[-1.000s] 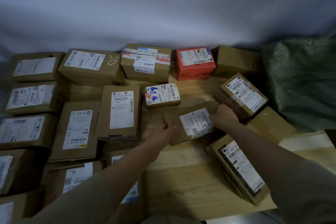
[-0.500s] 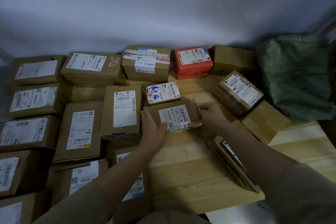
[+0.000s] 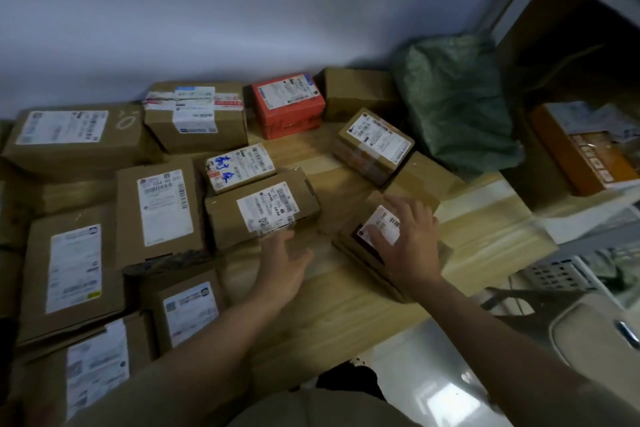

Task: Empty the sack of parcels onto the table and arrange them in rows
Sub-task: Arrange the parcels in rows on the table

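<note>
Near the tabletop's (image 3: 353,315) right edge, the right hand (image 3: 408,246) lies spread on a flat parcel (image 3: 377,243), left hand (image 3: 280,267) open beside it; a careless drag could tip it off.

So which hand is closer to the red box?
The left hand, though only by a little. It sits below the red box, with a brown parcel between. The right hand rests on another parcel, off to the right.

Fourteen parcels showed on the table (image 3: 346,305): thirteen brown cardboard boxes (image 3: 261,210) and one red box (image 3: 287,104). One green sack (image 3: 453,104) lay there, and two hands.
</note>
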